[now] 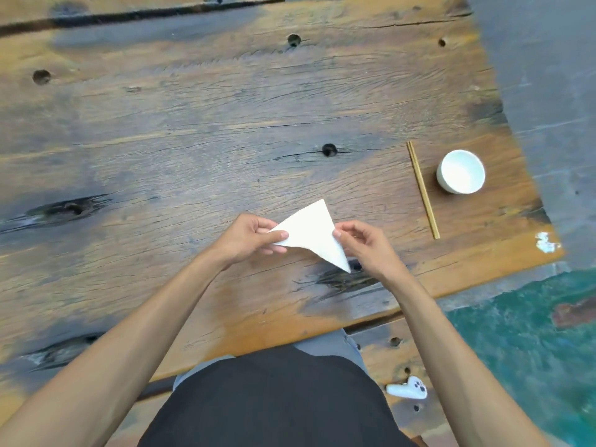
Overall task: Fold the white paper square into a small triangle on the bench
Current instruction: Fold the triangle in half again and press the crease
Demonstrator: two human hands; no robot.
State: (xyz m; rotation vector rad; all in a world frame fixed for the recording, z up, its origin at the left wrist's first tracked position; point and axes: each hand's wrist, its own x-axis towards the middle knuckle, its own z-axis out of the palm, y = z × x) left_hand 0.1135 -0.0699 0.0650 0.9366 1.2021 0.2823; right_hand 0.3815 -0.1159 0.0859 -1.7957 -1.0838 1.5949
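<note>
**Paper's already a triangle, both hands on it — notes on how it'll handle**

So the white paper [311, 232] is showing as a triangle right now, held up a little over the near part of the desk [193, 130], toward its near-right corner. Hard to tell if any of it touches the wood; it looks lifted to me. One point aims away from the person, one hangs down toward the near edge, and the third is tucked into the left hand.

Left hand [254, 238] is closed in a pinch on the left point, thumb on top and fingers underneath. Right hand [361, 243] pinches the right-side edge about halfway along, thumb tip on the paper, the other fingers curled loosely.

Handling, my guess: it's super light and thin, basically no stiffness. The lower edge bows a bit between the two grips, so it flops wherever it isn't supported. Not slippery, but it creases for good wherever you squeeze, so stray pinches will leave marks. I'd hold it by the points and edges like this, line up the corners, then lay it flat on the desk and run a finger along the fold. A breeze could flip it.

Chopsticks [422, 188] and a small white bowl [461, 175] sit well apart near the right edge, not in the way.
</note>
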